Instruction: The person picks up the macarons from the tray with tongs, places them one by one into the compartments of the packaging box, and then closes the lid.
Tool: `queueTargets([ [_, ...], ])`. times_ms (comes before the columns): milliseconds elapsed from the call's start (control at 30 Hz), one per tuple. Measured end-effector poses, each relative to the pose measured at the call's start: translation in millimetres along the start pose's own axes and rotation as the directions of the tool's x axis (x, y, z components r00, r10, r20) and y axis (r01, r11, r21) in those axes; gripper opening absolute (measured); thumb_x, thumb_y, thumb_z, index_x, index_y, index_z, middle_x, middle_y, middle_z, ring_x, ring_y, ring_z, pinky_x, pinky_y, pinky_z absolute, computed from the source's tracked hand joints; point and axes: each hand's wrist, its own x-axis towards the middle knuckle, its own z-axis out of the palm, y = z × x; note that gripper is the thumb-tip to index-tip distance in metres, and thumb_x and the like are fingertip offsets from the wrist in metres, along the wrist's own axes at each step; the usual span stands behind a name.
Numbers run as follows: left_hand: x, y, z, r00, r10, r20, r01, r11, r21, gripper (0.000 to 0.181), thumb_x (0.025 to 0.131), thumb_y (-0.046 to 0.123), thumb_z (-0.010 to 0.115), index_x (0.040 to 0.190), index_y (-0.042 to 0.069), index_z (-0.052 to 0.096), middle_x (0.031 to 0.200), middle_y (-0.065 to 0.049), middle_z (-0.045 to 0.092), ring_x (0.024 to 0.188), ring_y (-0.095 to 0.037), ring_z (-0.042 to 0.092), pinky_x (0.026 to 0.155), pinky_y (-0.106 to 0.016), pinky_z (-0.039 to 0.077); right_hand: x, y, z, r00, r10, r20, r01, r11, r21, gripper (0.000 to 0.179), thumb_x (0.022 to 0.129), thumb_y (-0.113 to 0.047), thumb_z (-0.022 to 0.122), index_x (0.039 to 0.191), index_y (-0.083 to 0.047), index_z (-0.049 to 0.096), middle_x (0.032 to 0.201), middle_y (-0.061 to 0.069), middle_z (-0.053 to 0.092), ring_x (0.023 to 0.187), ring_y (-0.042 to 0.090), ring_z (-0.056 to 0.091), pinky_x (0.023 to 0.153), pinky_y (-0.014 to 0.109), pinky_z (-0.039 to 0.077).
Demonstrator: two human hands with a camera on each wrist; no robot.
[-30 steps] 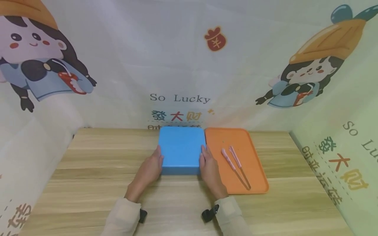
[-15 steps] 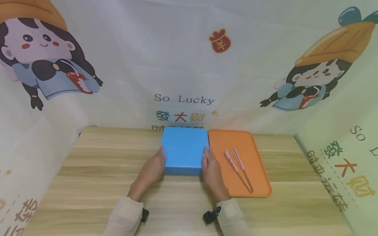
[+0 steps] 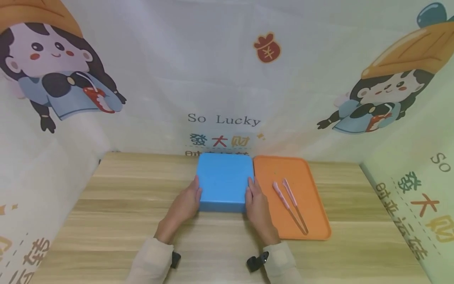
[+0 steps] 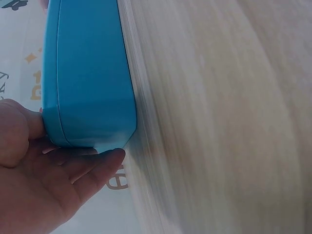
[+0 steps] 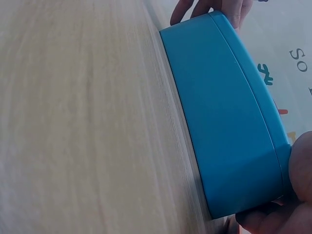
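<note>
A blue box (image 3: 225,177) with a thin lid seam lies flat on the wooden table, near the back wall. My left hand (image 3: 186,203) holds its left side. In the left wrist view the thumb is at the lid's edge and the fingers lie along the side wall of the blue box (image 4: 95,73). On the opposite side my right hand (image 3: 258,207) grips the box, its thumb by the top edge. In the right wrist view fingers of both hands show at the two ends of the blue box (image 5: 219,107).
Right beside the box lies an orange tray (image 3: 319,209). On it rests a pair of tongs (image 3: 292,207) with pink ends, opened in a narrow V. A printed cloth (image 3: 159,79) hangs behind and along both sides of the wooden table (image 3: 124,197).
The head view has shifted slightly, so everything appears a little farther right. Both hands stay on the box, and the box and tray keep their places relative to each other.
</note>
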Motion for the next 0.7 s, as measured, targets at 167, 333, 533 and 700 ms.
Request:
queueTargets([
  [167, -1.2, 1.3, -1.8, 1.000, -0.020, 0.000, 0.020, 1.000, -0.019, 0.052, 0.097, 0.019, 0.034, 0.138, -0.009, 0.020, 0.141, -0.021, 0.029, 0.127, -0.032, 0.032, 0.101, -0.044, 0.029, -1.1, -2.4, -0.7, 1.000, -0.002, 0.004, 0.002, 1.000, 0.009, 0.044, 0.097, -0.023, 0.036, 0.139, -0.008, 0.035, 0.144, 0.014, 0.029, 0.127, 0.023, 0.029, 0.097, 0.041, 0.031],
  [333, -1.5, -0.4, 0.4, 1.000, -0.023, -0.004, 0.023, 0.999, -0.034, 0.051, 0.097, 0.019, 0.034, 0.139, -0.008, 0.020, 0.141, -0.021, 0.029, 0.128, -0.032, 0.032, 0.102, -0.044, 0.029, -2.5, -1.8, -0.1, 1.000, -0.004, -0.009, 0.004, 1.000, 0.009, 0.044, 0.097, -0.023, 0.036, 0.138, -0.008, 0.036, 0.144, 0.014, 0.029, 0.112, 0.026, 0.051, 0.088, 0.036, 0.044],
  [533, -3.5, -3.2, 2.7, 1.000, -0.012, 0.004, 0.013, 0.999, -0.050, 0.052, 0.097, 0.019, 0.035, 0.139, -0.008, 0.020, 0.141, -0.021, 0.029, 0.127, -0.032, 0.032, 0.101, -0.044, 0.029, -7.2, 0.3, 1.2, 1.000, 0.000, -0.007, 0.000, 1.000, 0.019, 0.044, 0.097, -0.023, 0.036, 0.138, -0.008, 0.035, 0.144, 0.015, 0.029, 0.113, 0.027, 0.051, 0.089, 0.037, 0.043],
  [700, -4.6, -3.2, 2.1, 1.000, -0.007, -0.008, 0.007, 0.999, -0.042, 0.051, 0.097, 0.018, 0.036, 0.138, -0.009, 0.022, 0.140, -0.021, 0.030, 0.126, -0.033, 0.033, 0.101, -0.044, 0.030, -7.6, -0.6, 0.8, 1.000, -0.002, -0.006, 0.003, 1.000, 0.026, 0.044, 0.097, -0.024, 0.035, 0.138, -0.008, 0.035, 0.144, 0.015, 0.029, 0.128, 0.022, 0.029, 0.097, 0.040, 0.031],
])
